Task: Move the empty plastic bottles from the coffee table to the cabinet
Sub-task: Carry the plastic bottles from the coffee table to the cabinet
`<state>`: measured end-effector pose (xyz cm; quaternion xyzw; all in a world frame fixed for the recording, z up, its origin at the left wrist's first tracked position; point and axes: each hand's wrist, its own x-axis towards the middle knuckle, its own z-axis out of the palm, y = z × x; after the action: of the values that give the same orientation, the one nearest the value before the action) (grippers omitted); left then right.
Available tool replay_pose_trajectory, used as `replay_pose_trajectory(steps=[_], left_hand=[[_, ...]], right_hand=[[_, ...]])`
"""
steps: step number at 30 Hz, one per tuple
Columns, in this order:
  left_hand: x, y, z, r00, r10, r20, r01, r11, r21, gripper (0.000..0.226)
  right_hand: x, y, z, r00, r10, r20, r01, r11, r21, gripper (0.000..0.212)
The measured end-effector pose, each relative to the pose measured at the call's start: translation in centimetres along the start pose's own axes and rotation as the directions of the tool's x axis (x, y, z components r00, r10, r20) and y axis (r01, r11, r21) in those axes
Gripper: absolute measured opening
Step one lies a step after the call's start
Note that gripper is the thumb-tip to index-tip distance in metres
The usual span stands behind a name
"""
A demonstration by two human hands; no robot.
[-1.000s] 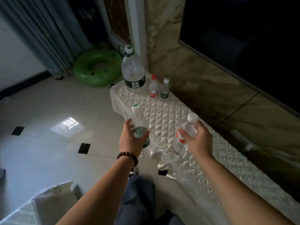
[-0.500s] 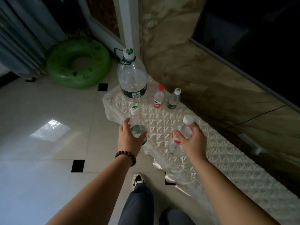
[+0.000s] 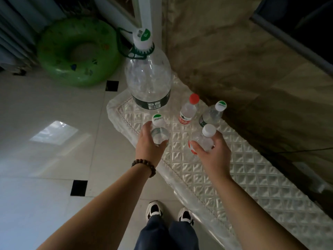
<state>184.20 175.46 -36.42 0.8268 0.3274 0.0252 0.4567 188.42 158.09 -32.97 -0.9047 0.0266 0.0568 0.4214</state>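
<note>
My left hand [image 3: 148,146] grips a small clear bottle with a green-and-white cap [image 3: 159,129] over the cabinet's left end. My right hand [image 3: 214,152] holds a clear bottle with a white cap and red label [image 3: 204,139] just to the right of it. The low cabinet [image 3: 225,177] has a white quilted cover under clear plastic. On its far end stand a large clear jug with a green handle [image 3: 148,78], a red-capped bottle [image 3: 188,110] and a green-capped bottle [image 3: 212,112]. Whether the held bottles touch the cover, I cannot tell.
A green inflatable swim ring [image 3: 77,51] lies on the tiled floor at the back left, by grey curtains [image 3: 16,33]. A marble wall [image 3: 234,60] runs behind the cabinet, with a dark screen [image 3: 306,24] at the upper right. My shoes [image 3: 169,213] stand close to the cabinet's front edge.
I have stepped closer to the cabinet and look more steeply down. Both hands, still holding their bottles, have moved forward toward the standing bottles at the far end.
</note>
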Motion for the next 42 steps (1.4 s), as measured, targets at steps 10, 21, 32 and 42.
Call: replay_pose_trajectory(steps=[10,21,32,42], left_hand=[[5.1,-2.8,4.9,0.992,0.047,-0.121,-0.04,0.997,0.058,0.073],[4.8,-3.3,5.2,0.997,0.028,-0.073,-0.02,0.993,0.117,0.084],[-1.1,2.8,-1.4,0.996,0.031,-0.079,-0.015,0.981,0.193,0.086],[-10.7,7.3,-10.9,0.98,0.066,-0.19,0.019,0.91,0.415,0.078]], right_hand=[[4.2,3.1,5.8,0.996,-0.089,0.02,0.088,0.994,0.058,0.058],[5.1,3.4,6.0,0.995,-0.074,0.074,0.073,0.997,0.009,0.063],[1.8,-2.1,-0.6,0.96,-0.176,0.217,0.205,0.971,-0.122,0.067],[-3.1,-9.5,-7.5,0.835,-0.418,0.358,0.533,0.778,-0.333,0.07]])
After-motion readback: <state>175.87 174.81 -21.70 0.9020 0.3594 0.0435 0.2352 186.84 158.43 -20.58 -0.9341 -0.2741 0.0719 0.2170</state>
